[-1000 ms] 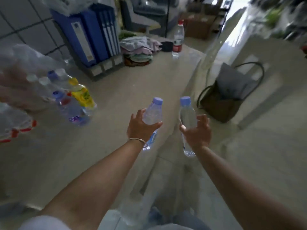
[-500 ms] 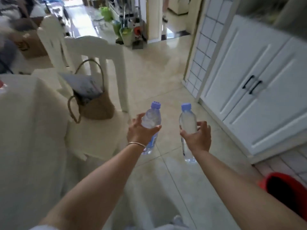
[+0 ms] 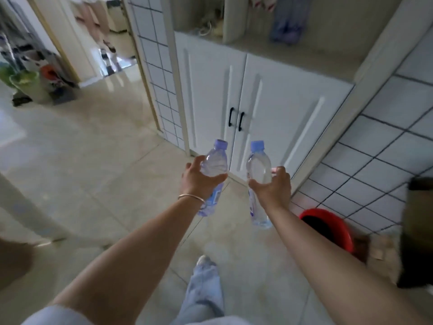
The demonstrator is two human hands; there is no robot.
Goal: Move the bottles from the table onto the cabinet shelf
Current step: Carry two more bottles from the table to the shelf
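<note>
Since the earlier frame the view has swung off the chair and the woven bag and now faces the white cabinet (image 3: 269, 95) squarely, its two doors with black handles filling the centre and its open shelf (image 3: 293, 52) showing across the upper right of the frame. The two bottles sit in the lower middle of the frame as before, carried in the air above the tiled floor (image 3: 93, 160) and well short of the shelf. The left hand (image 3: 199, 181) has its fingers clamped around the middle of a clear water bottle with a purple cap (image 3: 214, 165), which leans a little to the right; the right hand (image 3: 273, 190) has its fingers closed on the waist of a second clear water bottle with a blue cap (image 3: 259, 167), held nearly upright. Both look like thin, light plastic bottles, probably holding water, so they should have some weight and give slightly under a squeeze. A hold at mid-body, as now, seems sound: smooth walls could slip if gripped loosely, while the cap end offers little purchase. A red bucket (image 3: 328, 228) stands on the floor at lower right, beside the cabinet's corner. Something blurred already stands on the shelf at upper right; I cannot tell what.
</note>
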